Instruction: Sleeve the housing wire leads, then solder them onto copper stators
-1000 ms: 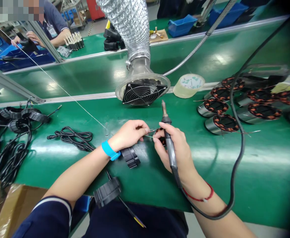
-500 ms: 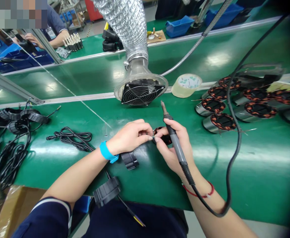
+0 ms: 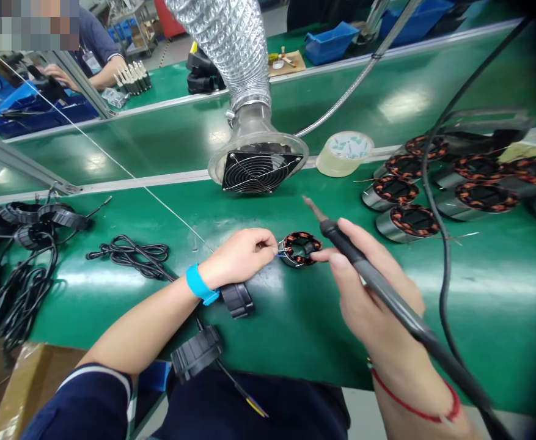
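My left hand is closed in a pinch on thin wires at the left side of a motor stator; a bit of blue wire shows at the fingertips. A thin pale strand runs from the upper left down to this hand. In my right hand lies a soldering iron, its bare tip pointing up and left, clear of the wires. A right fingertip is at the stator's right rim. Black ribbed end caps with cable lie below my left wrist, one trailing coloured wire ends.
A fume extractor fan hangs just beyond my hands. Several stators and a tape roll stand to the right. Coiled cable and piled cables lie left. A co-worker's hand is beyond the divider.
My right hand has pulled back to the right and down with the soldering iron, off the wires, uncovering the stator. My left hand has shifted only slightly.
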`<state>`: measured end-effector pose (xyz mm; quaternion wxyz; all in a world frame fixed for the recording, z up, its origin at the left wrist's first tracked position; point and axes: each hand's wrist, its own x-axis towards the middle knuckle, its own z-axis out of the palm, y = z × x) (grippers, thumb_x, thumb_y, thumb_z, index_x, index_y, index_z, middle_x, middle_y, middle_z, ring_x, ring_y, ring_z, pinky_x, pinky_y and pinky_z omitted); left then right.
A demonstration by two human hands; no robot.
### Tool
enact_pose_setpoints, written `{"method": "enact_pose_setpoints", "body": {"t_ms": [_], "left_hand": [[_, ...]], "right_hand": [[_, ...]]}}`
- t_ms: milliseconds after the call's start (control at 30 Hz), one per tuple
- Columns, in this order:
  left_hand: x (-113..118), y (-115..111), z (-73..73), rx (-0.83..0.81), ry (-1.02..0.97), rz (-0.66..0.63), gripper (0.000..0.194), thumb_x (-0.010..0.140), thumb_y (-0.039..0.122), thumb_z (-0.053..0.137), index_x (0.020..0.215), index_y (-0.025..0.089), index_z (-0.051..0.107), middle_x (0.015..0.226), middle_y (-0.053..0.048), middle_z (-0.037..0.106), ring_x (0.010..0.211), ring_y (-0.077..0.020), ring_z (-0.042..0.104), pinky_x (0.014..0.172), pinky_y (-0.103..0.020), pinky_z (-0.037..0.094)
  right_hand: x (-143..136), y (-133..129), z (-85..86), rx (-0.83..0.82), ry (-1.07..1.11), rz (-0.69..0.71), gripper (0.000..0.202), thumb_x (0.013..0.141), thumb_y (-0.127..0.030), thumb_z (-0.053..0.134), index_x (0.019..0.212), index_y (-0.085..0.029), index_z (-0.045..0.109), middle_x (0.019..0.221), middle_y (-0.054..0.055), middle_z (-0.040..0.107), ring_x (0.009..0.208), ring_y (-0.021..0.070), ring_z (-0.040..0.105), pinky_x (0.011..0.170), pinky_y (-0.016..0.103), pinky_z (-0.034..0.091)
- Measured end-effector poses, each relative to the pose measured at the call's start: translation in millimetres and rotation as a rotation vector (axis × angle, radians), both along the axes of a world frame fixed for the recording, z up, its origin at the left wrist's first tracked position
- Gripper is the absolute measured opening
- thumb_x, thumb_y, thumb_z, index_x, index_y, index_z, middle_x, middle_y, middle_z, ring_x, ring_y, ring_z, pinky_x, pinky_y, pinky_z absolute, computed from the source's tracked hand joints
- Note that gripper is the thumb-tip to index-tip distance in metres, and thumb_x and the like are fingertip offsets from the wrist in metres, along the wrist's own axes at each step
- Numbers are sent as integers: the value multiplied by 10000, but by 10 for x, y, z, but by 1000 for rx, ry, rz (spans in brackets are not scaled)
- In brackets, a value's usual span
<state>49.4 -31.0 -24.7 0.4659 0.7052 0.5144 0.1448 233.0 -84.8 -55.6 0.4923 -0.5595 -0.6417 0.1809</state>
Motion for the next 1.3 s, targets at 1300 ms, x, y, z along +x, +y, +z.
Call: {"method": "enact_pose_setpoints", "body": {"t_ms": [1300], "left_hand": [[43,29,-34,-128,-57,101,110,837,206,540,754,145,576,588,37,530,544,-87,499,526,-216,368]], "right_hand": [[80,-372,-329,302,154,-26,239,766,-149,636,1002,-188,639,731,32,662,561,186,649,484,328,515]]}}
